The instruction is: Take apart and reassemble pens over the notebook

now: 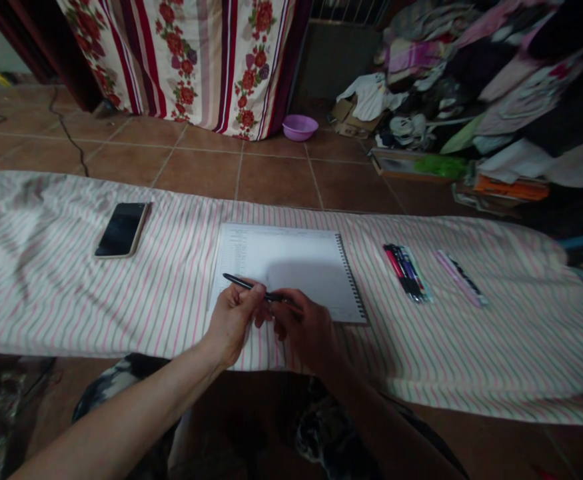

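Note:
Both my hands meet over the lower edge of a spiral notebook (291, 260), which lies open-faced with its coil on the right. A slim black pen (238, 281) runs between them, tilted down to the right. My left hand (234, 317) pinches its barrel between thumb and fingers. My right hand (306, 323) is closed round the other end, where a reddish part shows; the tip itself is hidden by the fingers. Fine printed or written columns fill the page's left side, and the rest looks blank. My right hand's shadow falls across the page.
A phone (121, 230) lies left of the notebook on the striped cloth (181, 267). Several pens (405, 273) and a pink-and-black pen-like item (460, 277) lie to the right. Beyond are a floral curtain (186, 60), a purple basin (300, 127) and heaped clothes (511, 87).

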A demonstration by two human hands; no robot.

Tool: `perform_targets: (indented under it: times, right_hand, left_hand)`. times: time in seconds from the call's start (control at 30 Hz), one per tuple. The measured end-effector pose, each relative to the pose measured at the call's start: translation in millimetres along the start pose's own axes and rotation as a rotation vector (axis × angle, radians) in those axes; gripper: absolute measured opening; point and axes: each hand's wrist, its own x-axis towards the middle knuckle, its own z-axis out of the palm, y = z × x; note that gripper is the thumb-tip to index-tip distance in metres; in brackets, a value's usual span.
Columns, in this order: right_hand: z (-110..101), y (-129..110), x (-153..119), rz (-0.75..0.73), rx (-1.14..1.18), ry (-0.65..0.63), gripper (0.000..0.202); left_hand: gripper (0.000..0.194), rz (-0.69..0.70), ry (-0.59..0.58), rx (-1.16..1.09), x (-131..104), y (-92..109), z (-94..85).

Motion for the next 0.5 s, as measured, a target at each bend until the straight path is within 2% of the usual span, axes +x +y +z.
perform_targets:
  times: [0.23,0.37,0.5]
  right_hand:
    - [1,-7,-8,-0.025,-0.077,-0.078,0.03]
    - [-1,-13,-11,0.012,0.042,-0.125,0.032]
    - [-3,-20,-15,0.11,0.239,-0.149,0.031]
  left_hand:
    - [0.025,0.008,0.044,-0.005,-7,6,0.2]
    - [0.025,0.005,0.022,-0.004,-12,14,1.7]
    - [0.022,0.002,-0.013,0.023,-15,18,-1.1]
